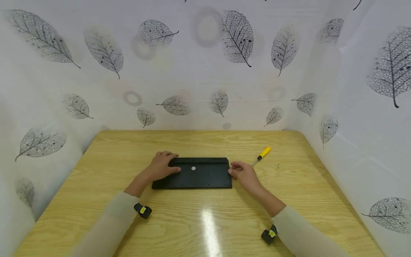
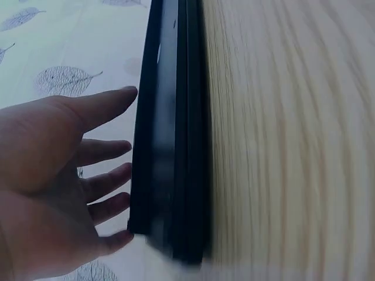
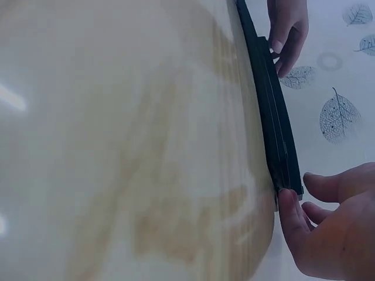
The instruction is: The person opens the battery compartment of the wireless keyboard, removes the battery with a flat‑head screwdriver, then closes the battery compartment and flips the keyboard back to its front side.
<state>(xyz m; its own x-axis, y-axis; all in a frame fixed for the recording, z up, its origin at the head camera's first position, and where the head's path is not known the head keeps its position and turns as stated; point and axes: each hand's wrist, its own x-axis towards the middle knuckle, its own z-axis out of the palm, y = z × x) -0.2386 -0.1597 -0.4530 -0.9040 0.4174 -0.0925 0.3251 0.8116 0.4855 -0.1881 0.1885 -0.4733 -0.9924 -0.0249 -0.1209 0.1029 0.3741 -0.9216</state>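
Note:
A black keyboard lies underside up on the table, with a round white sticker on it. My left hand rests over its left end, fingers spread and fairly straight, with the thumb on the flat face. In the left wrist view the fingertips of that hand lie right along the keyboard's edge. At the other end, my right hand pinches the right edge between thumb and fingers. The right wrist view shows this hand at the near corner, its thumb on one side and fingers at the other.
A screwdriver with a yellow and black handle lies behind the right hand, its shaft toward the keyboard. The wood-grain table is bordered by a white cloth with leaf prints. Small black cameras sit at both wrists.

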